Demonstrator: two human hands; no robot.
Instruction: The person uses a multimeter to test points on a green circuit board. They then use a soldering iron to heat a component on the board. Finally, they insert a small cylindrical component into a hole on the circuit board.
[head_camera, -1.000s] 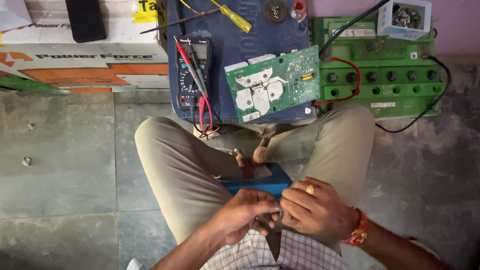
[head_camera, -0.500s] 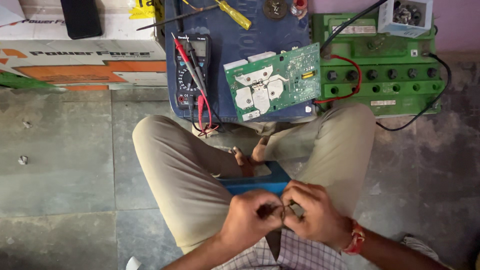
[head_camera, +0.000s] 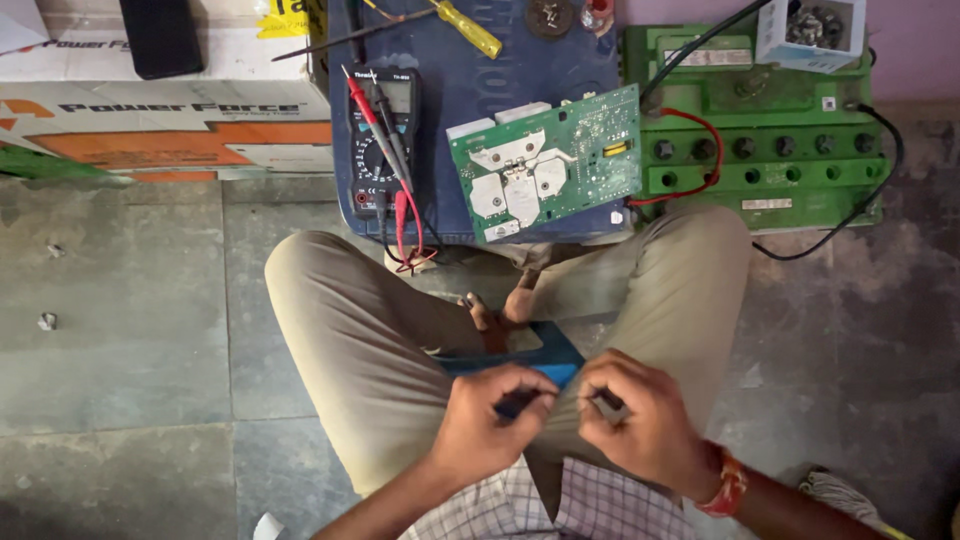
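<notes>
I sit cross-legged on a stone floor. My left hand (head_camera: 492, 420) is curled around a small dark blue object low in my lap. Beside it my right hand (head_camera: 640, 420) pinches a small dark piece between fingers and thumb; what the piece is cannot be made out. A blue flat object (head_camera: 560, 358) lies across my legs just beyond both hands. Ahead of my knees a green circuit board (head_camera: 545, 165) rests tilted on a dark blue box (head_camera: 470, 60).
A black multimeter (head_camera: 378, 140) with red and black probes lies on the blue box. A yellow-handled screwdriver (head_camera: 470, 28) sits at the box's far end. A green battery (head_camera: 760, 130) with red and black wires stands right. A cardboard carton (head_camera: 150, 120) is at left.
My hands were pressed together over one small object in my lap. They have drawn apart, the left to the left and the right to the right, each holding a piece.
</notes>
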